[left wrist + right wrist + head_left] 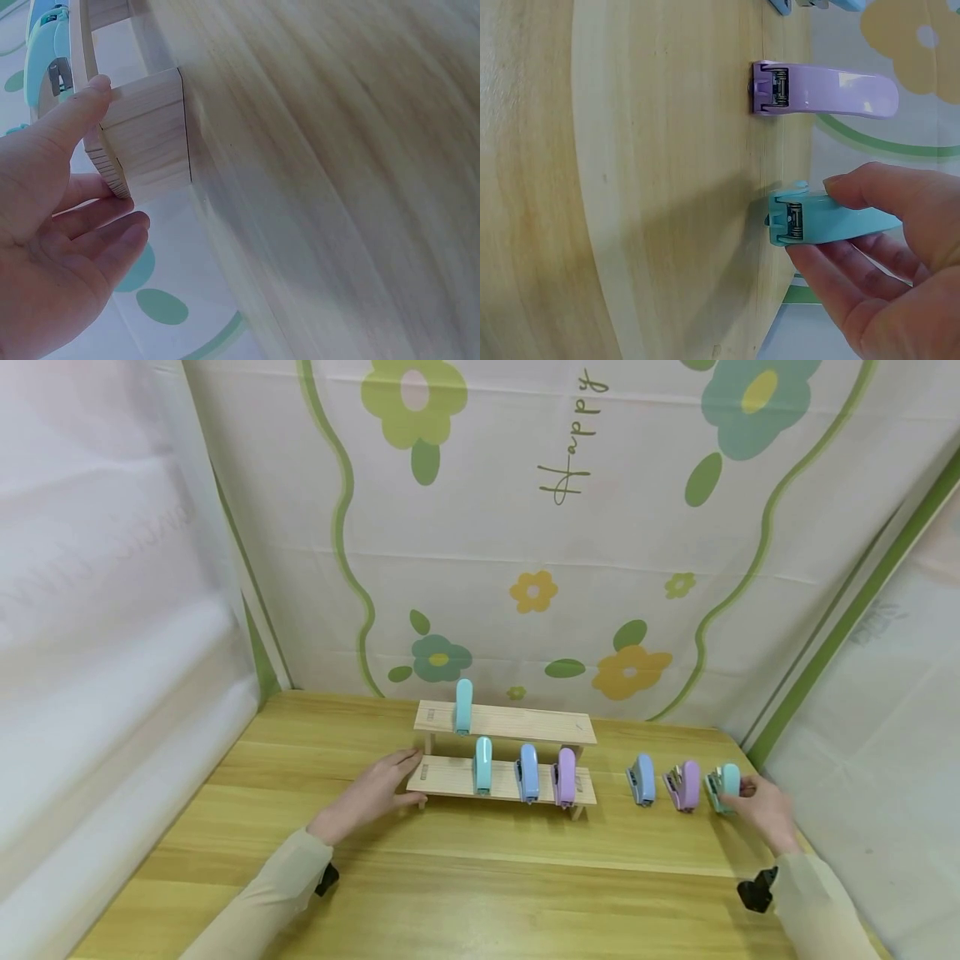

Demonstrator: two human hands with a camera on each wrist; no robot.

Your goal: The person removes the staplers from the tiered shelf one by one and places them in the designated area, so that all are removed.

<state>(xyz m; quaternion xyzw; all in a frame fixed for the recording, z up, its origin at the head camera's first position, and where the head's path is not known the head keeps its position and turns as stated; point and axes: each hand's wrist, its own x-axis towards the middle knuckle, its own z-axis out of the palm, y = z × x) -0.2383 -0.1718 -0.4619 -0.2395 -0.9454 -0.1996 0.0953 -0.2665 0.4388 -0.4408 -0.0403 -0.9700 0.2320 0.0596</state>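
Observation:
My right hand (763, 810) pinches a turquoise stapler (727, 787) at the far right of the table; in the right wrist view the thumb is on one side of this stapler (832, 219) and the fingers on the other. Beside it stand a purple stapler (686, 786) and a blue stapler (642, 779). My left hand (375, 795) holds the left end of a two-step wooden rack (442, 777), its thumb at the front corner and its fingers behind, as the left wrist view shows at the board's end (146, 135).
On the rack's upper step stands a light turquoise stapler (464, 706). The lower step bears a turquoise stapler (482, 766), a blue stapler (528, 772) and a purple stapler (565, 777). Flower-printed cloth (450, 527) hangs behind the wooden table (487, 902).

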